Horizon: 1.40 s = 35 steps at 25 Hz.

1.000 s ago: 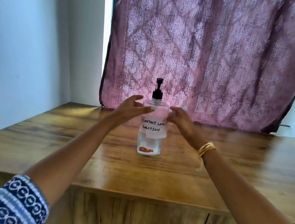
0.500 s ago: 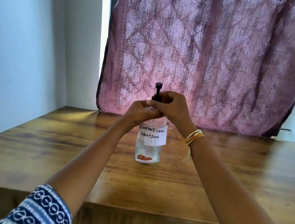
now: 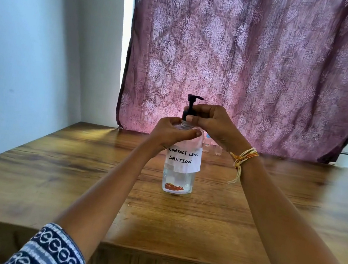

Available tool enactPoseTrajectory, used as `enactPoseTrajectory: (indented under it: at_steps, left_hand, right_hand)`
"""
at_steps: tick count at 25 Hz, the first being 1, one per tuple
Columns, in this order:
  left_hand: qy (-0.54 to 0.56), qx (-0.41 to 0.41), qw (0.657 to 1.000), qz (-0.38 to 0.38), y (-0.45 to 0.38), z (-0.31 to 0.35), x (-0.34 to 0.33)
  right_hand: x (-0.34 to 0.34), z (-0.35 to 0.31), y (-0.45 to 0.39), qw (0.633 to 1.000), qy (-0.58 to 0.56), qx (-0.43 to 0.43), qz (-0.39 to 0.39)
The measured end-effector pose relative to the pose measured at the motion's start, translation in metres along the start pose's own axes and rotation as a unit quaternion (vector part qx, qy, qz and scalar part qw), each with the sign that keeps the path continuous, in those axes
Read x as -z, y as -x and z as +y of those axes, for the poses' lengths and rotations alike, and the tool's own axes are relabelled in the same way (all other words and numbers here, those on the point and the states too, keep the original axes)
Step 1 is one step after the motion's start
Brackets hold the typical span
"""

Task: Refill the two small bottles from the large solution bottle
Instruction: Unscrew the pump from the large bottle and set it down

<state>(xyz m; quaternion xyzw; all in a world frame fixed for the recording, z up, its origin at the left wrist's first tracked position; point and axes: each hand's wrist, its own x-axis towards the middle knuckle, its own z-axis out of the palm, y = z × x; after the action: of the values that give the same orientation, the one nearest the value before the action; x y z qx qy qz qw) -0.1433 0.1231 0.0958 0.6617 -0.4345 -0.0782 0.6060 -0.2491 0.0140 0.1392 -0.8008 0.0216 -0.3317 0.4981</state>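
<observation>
The large clear solution bottle (image 3: pixel 178 176) stands upright mid-table, with a white paper label reading "CONTACT LENS SOLUTION" and a black pump top (image 3: pixel 191 105). My left hand (image 3: pixel 169 134) wraps around the bottle's shoulder. My right hand (image 3: pixel 210 122) grips the collar of the black pump, whose nozzle points right; bare screw threads show just under the collar. Two small clear bottles (image 3: pixel 207 145) (image 3: pixel 218 151) stand behind the big one, largely hidden by my right wrist.
The wooden table (image 3: pixel 54 172) runs to a white wall on the left and a purple patterned curtain (image 3: pixel 253 65) at the back. Its front edge lies close below my forearms.
Both hands closed in on the bottle: the left went from hovering beside it to gripping its shoulder, the right took the pump collar. The pump nozzle has turned toward the right.
</observation>
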Motion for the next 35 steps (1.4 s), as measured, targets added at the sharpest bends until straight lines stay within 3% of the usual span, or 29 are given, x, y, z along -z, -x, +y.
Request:
enactPoseTrajectory:
  at_steps: [3,8,11,21,28,35]
  left_hand:
    - [0.013,0.001,1.0,-0.005,0.003,0.002,-0.001]
    - [0.034,-0.009,0.999,-0.011,0.007,0.001,-0.001]
    - [0.031,-0.005,1.0,0.004,0.007,0.0,-0.003]
    - [0.038,-0.031,0.999,0.02,0.006,-0.008,-0.006]
    - [0.035,-0.043,0.998,0.035,-0.001,-0.016,-0.006]
    - [0.041,-0.049,0.997,0.034,0.002,-0.014,-0.006]
  right_hand:
    - [0.001,0.0,0.0,1.0,-0.008,-0.001,-0.012]
    - [-0.013,0.0,0.0,0.997,0.025,0.021,0.072]
    - [-0.012,0.006,-0.004,0.996,-0.015,0.011,0.088]
    - [-0.005,0.016,-0.008,0.993,-0.113,0.032,-0.03]
    - [-0.003,0.013,-0.013,0.995,-0.091,0.03,0.018]
    - [0.002,0.021,-0.015,0.987,-0.151,0.034,-0.036]
